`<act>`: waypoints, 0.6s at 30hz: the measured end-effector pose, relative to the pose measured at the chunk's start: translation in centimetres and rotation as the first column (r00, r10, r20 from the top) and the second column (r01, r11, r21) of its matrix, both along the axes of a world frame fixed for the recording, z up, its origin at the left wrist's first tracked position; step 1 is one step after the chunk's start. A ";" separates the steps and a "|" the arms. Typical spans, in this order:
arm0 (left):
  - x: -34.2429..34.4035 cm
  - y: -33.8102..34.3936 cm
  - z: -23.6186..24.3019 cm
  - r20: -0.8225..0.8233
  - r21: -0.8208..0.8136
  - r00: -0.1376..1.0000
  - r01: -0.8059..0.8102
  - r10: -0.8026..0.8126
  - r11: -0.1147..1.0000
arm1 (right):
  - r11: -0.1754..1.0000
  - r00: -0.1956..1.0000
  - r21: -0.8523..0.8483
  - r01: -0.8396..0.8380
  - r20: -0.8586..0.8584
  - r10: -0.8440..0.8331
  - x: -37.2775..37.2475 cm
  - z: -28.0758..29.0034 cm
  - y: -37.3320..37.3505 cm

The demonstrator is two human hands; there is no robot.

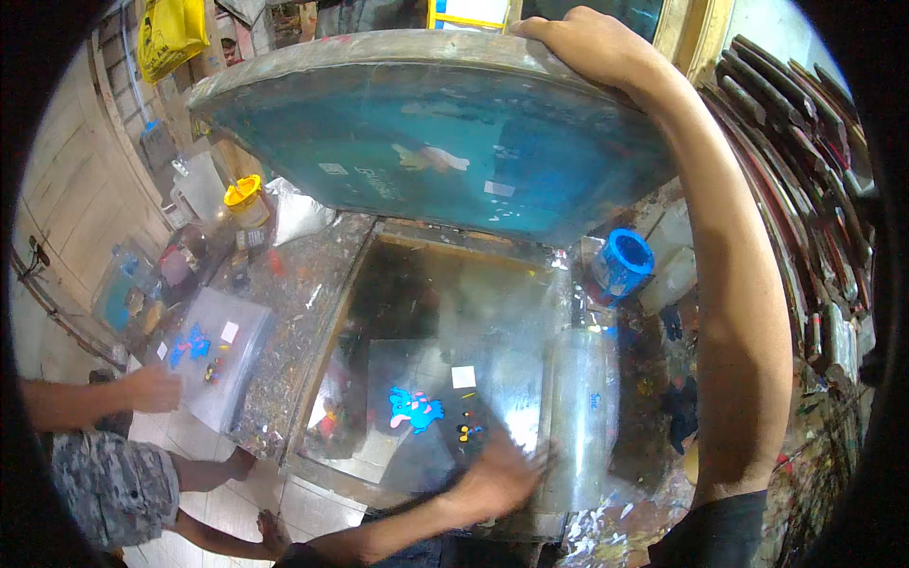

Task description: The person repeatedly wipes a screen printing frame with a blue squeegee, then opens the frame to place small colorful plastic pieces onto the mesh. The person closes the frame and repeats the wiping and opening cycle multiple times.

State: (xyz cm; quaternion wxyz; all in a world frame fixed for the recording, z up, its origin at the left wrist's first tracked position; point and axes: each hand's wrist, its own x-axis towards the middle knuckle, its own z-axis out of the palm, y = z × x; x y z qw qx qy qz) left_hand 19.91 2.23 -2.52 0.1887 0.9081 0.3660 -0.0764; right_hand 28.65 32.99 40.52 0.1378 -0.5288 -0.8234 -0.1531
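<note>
My right hand (592,43) grips the top edge of a wooden screen-printing frame (407,52), which stands tilted up with its teal mesh (312,142) facing me. Below it a glass panel (407,275) is set in the worktable. On the glass lies a clear plastic sheet (379,364) printed with a blue cartoon figure (415,410), a white square and small coloured marks. My left hand (502,478) is over the sheet's near right corner, smeared by motion. Its fingers are too blurred to show whether they hold anything.
A stack of printed clear sheets (232,331) lies to the left, beside another person's hand (151,388). A blue tub (623,263) stands right of the glass, a yellow-lidded container (246,204) at far left. Many frames (786,170) lean at the far right.
</note>
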 end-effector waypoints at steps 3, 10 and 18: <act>3.9 -1.3 0.9 0.563 0.227 0.769 0.206 -0.301 0.952 | 0.999 0.996 0.030 -0.036 0.084 0.034 -1.6 0.5 -1.7; -14.2 -3.6 1.5 0.557 0.032 0.756 -0.432 0.343 0.901 | 0.999 0.993 -0.035 0.019 -0.116 -0.023 -1.1 0.9 -2.6; -19.8 -0.2 0.5 -0.049 0.357 0.968 -0.212 0.245 0.910 | 0.994 0.978 -0.089 -0.064 -0.202 0.045 -0.5 1.3 -0.6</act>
